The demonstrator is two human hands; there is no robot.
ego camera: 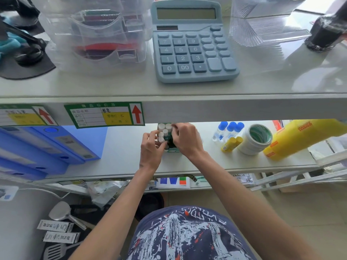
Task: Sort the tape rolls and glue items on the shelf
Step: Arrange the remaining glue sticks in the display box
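Observation:
On the lower shelf (122,147) stands a small green box (171,150) filled with white-capped glue sticks (163,130). My left hand (152,149) grips the box's left side and the sticks there. My right hand (185,139) is closed over the box's right side, fingertips on the top caps. Further right stand three blue-capped glue bottles (228,129), two yellow glue sticks (231,144) lying down, and a stack of white tape rolls (255,139) with a green core.
A yellow package (300,137) lies at the shelf's right end. Blue binders (47,147) fill the left. The upper shelf carries a blue calculator (191,45) and clear plastic organisers (97,34). Utensils and packets lie on the floor at lower left.

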